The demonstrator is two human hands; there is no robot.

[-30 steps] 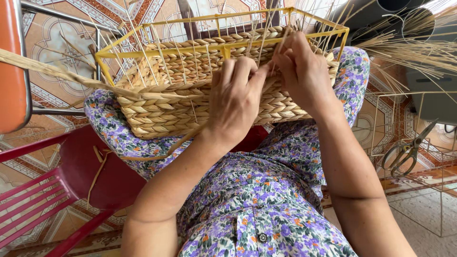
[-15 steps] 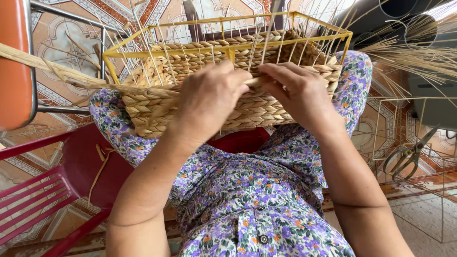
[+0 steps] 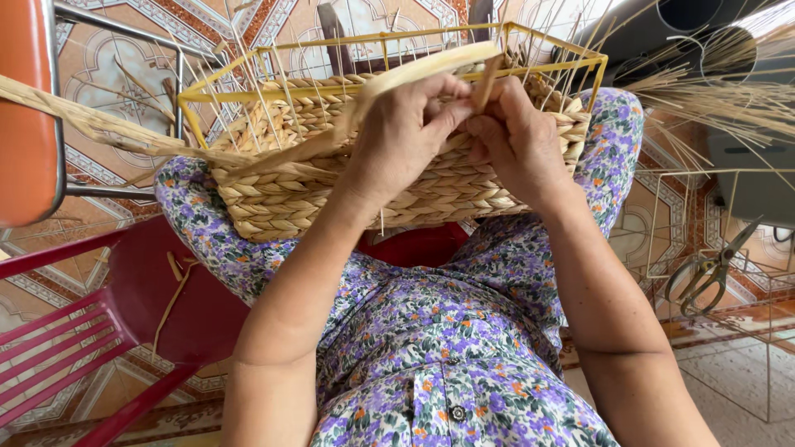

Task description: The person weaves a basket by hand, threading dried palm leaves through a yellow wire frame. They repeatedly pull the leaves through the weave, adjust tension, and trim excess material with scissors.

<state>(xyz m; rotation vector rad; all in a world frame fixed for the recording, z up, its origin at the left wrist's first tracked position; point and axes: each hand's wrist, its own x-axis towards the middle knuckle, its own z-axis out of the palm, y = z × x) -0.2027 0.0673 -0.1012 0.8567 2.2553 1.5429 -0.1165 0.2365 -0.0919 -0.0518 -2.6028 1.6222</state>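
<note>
Centrally, a half-woven straw basket on a yellow wire frame is rested on the lap, its flat straw strand pinched by the left hand and right hand.

The left hand and right hand cover the middle of the woven basket's near wall, so the weave beneath them cannot be seen; the fingertips of both curl out of sight over the rim, and how the flat straw strand is pinched there cannot be told; that strand runs off the left edge; the orange chair is cut by the left edge; the red stool is cut at lower left; the scissors lie behind wire bars, blades partly masked; the dark pipes leave the top edge.
</note>
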